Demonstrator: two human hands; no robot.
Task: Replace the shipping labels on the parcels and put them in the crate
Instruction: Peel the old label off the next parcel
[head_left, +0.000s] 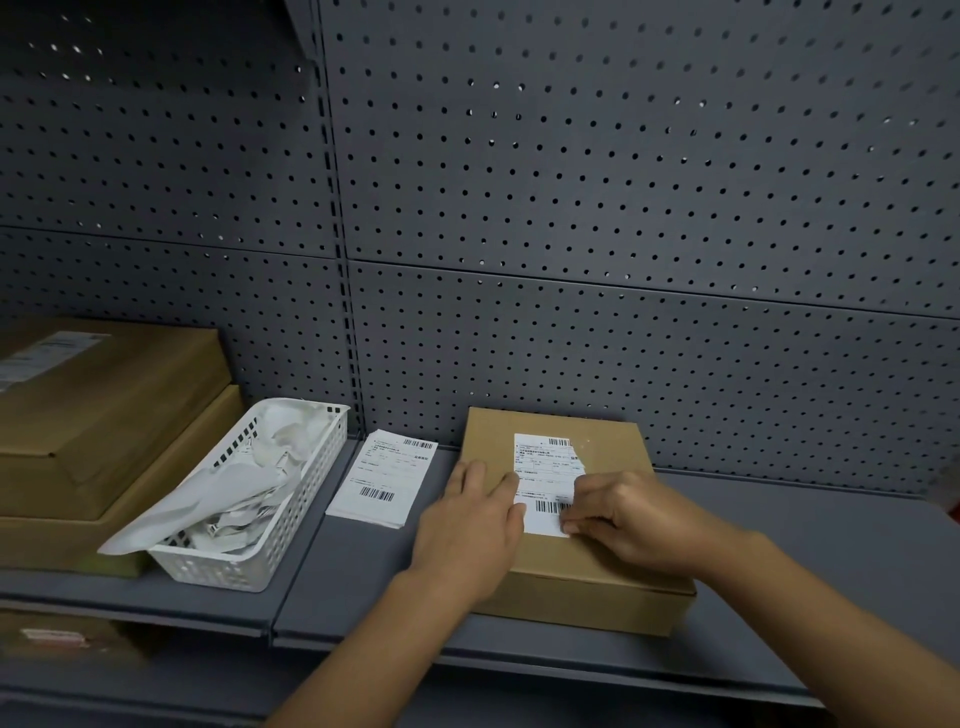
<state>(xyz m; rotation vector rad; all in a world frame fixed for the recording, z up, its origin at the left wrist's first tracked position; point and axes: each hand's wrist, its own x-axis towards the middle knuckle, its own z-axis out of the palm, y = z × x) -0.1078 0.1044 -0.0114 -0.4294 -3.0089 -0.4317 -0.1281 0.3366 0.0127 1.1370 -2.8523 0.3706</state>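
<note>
Two hands on one parcel. The left hand (470, 525) lies flat, fingers straight, pressing the top of the brown cardboard parcel (608, 447) at the left edge of its white barcode label (545, 467). The right hand (623, 519), fingers curled, pinches that label's lower right corner. Parcel sits on the grey metal shelf (789, 551). Just left: stack of loose white labels (382, 478), then white slotted plastic basket (234, 566) holding crumpled white paper (244, 483), then stacked brown cardboard boxes (109, 410). Behind, grey pegboard (623, 208).

A grey shelf (805, 561) carries two stacked boxes (104, 415), a white basket (234, 566), loose labels (382, 480) and a parcel (613, 447).
</note>
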